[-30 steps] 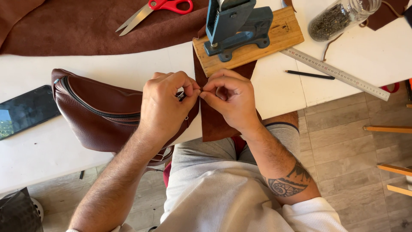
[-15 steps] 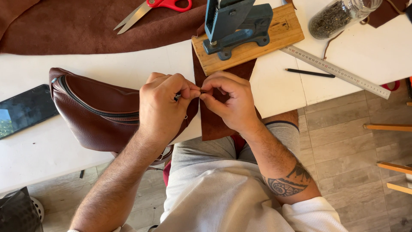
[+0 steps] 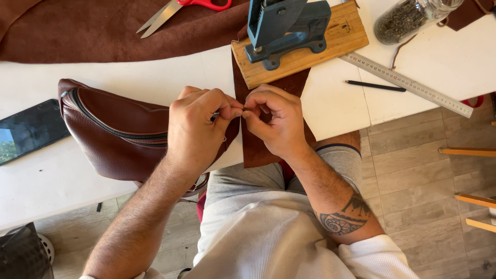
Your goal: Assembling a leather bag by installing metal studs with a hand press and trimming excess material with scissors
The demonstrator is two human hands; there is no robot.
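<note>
Both hands meet at the front edge of the white surface [image 3: 77,191], fingertips touching. The left hand [image 3: 199,126] rests over the right end of the brown leather bag [image 3: 119,137], its grip narrow, thumb and forefinger pinched on a small metal part; what that part is cannot be told. The right hand [image 3: 274,121] is pinched on the same spot, its fingers curled above the brown leather strip [image 3: 258,150] that hangs over the surface edge. The bag lies on its side on the surface, zipper facing up, its lower part overhanging the edge.

Behind the hands, a blue hand press [image 3: 284,26] stands on a wooden board [image 3: 341,39], which lies on the strip. Right of the board lie a steel ruler [image 3: 408,85] and a black pencil [image 3: 374,86]; a glass jar [image 3: 408,18] lies beyond them. Red-handled scissors [image 3: 181,10] rest on a large leather sheet [image 3: 93,31]. A dark phone [image 3: 28,129] lies left of the bag.
</note>
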